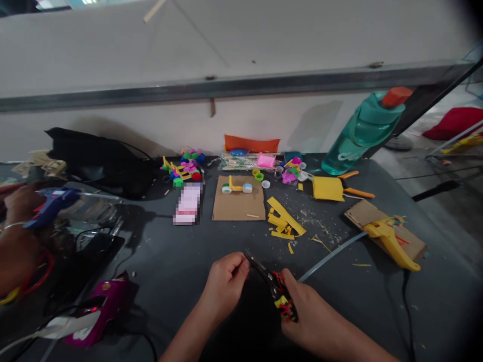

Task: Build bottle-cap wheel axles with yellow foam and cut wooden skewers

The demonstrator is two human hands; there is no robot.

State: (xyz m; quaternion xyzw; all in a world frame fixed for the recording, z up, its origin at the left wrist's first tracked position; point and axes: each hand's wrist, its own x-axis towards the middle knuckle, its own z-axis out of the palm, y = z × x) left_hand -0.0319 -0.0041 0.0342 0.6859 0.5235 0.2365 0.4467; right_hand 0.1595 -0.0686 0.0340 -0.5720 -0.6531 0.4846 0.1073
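Note:
My right hand (307, 306) is wrapped round the red, yellow and black handles of a pair of scissors (264, 271). Their dark blades point up and left, with the tips at the fingers of my left hand (228, 279). Thumb and forefinger are pinched together on that hand; whatever sits between them is hidden or too small to name. Beyond both hands, a cardboard square (237, 208) carries a small yellow piece (236, 188) with bottle-cap wheels. Yellow strips and scraps (283, 221) lie to the right of the cardboard.
A yellow glue gun (388, 241) rests on cardboard at right, its glue stick reaching toward my right hand. Behind stand a teal bottle (358, 133) and orange-handled scissors (358, 192). At left, another person's hand (20, 206) is by a blue glue gun (53, 203), near a purple power box (101, 311).

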